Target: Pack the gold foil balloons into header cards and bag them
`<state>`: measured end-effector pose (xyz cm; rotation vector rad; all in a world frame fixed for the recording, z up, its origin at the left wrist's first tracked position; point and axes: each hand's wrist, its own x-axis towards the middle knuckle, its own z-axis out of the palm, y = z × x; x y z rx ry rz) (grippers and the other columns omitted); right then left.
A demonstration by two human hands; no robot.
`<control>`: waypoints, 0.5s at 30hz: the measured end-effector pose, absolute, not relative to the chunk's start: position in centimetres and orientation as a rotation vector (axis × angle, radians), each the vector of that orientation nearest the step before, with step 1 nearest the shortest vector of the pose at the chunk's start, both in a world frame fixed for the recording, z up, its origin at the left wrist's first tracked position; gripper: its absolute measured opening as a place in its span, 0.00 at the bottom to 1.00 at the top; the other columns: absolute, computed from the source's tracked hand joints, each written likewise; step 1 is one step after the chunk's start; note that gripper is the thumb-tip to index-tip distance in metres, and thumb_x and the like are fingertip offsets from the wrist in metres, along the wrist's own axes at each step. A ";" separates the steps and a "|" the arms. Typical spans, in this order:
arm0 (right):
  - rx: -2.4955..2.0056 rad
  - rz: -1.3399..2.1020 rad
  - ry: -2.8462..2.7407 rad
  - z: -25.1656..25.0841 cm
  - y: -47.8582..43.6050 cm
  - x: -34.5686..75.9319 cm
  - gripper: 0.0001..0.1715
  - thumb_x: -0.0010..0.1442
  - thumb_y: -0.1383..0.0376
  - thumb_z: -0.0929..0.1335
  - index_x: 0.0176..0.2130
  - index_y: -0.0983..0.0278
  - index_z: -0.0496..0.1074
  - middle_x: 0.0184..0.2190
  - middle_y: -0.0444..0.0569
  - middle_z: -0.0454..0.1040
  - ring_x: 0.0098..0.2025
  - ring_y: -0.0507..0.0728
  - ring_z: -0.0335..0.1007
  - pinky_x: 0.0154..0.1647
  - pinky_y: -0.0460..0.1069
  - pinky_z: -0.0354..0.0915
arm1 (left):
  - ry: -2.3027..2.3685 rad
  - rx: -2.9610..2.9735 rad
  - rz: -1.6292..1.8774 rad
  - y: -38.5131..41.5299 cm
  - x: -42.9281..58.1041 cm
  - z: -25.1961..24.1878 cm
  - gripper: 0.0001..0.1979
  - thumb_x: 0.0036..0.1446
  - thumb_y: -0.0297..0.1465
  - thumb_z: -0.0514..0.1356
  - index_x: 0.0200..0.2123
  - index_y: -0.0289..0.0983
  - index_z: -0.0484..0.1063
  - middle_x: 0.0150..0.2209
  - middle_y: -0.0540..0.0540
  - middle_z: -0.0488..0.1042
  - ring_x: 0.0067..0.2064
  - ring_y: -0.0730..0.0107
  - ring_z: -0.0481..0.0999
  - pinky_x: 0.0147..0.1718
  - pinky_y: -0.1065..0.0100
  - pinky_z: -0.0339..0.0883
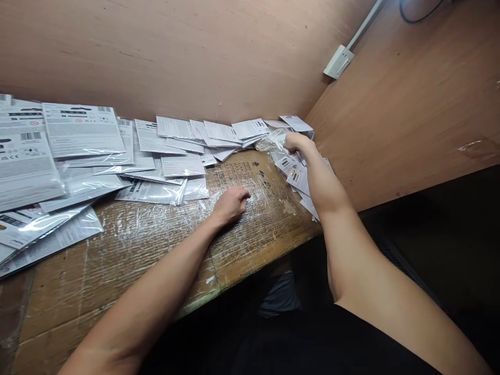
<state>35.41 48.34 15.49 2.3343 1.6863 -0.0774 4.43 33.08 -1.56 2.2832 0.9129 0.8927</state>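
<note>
My left hand [231,204] rests on the tape-covered cardboard tabletop [258,229], its fingers curled closed. Whatever those fingers hold, if anything, is hidden. Far out in the corner, my right hand [297,141] is bent down with its fingers closed, right beside a crumpled clear plastic bag [269,139]. Its fingertips are mostly hidden, so I cannot make out what is between them. Below that hand lie white printed cards [300,177] in clear sleeves, partly covered by my right forearm.
Overlapping sleeved cards [175,126] line the back wall. A bigger pile of card packs [80,127] fills the left side. Wooden panels [390,104] close off the back and right. A white power socket [339,62] hangs in the corner. The table's front edge [234,281] runs diagonally.
</note>
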 end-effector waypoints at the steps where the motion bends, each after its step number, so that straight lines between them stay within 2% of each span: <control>1: 2.347 -0.006 1.748 15.9 49.3 35.4 0.15 0.70 0.68 0.71 0.46 0.80 0.82 0.38 0.68 0.84 0.48 0.67 0.83 0.59 0.56 0.72 | 0.912 2.281 0.896 33.1 4.4 -1.5 0.13 0.60 0.24 0.58 0.39 0.39 0.83 0.41 0.44 0.85 0.44 0.57 0.83 0.47 0.58 0.77; 4: 2.463 0.231 1.890 15.9 50.2 35.9 0.20 0.75 0.66 0.67 0.56 0.82 0.77 0.53 0.75 0.80 0.58 0.68 0.78 0.63 0.58 0.69 | 0.891 2.269 0.902 33.1 4.3 -1.5 0.13 0.60 0.23 0.58 0.39 0.39 0.83 0.40 0.44 0.84 0.43 0.57 0.83 0.47 0.58 0.77; 6: 2.485 0.206 1.816 14.7 49.3 36.5 0.22 0.72 0.65 0.71 0.58 0.80 0.76 0.58 0.77 0.77 0.60 0.70 0.77 0.63 0.59 0.69 | 0.883 2.267 0.893 33.0 4.3 -1.4 0.14 0.59 0.22 0.58 0.39 0.39 0.83 0.40 0.44 0.84 0.44 0.58 0.83 0.46 0.59 0.77; 10: 2.445 0.100 1.637 11.6 46.9 37.5 0.30 0.61 0.67 0.78 0.59 0.79 0.77 0.57 0.78 0.77 0.61 0.72 0.76 0.61 0.59 0.70 | 0.908 2.269 0.889 33.0 4.4 -1.4 0.14 0.60 0.23 0.58 0.40 0.39 0.83 0.41 0.44 0.85 0.44 0.57 0.83 0.46 0.59 0.77; 12: 2.479 0.140 1.620 10.7 46.8 37.5 0.30 0.61 0.67 0.79 0.59 0.80 0.77 0.57 0.79 0.77 0.61 0.73 0.76 0.61 0.59 0.69 | 0.912 2.271 0.890 32.9 4.4 -1.3 0.14 0.61 0.23 0.58 0.40 0.39 0.83 0.41 0.43 0.84 0.44 0.57 0.82 0.46 0.58 0.77; 15: 2.501 0.121 1.670 10.8 48.5 36.8 0.25 0.65 0.65 0.76 0.56 0.81 0.79 0.52 0.78 0.79 0.58 0.73 0.78 0.60 0.58 0.70 | 0.902 2.275 0.878 33.0 4.4 -1.3 0.13 0.60 0.23 0.58 0.39 0.39 0.83 0.40 0.43 0.84 0.44 0.56 0.82 0.46 0.58 0.77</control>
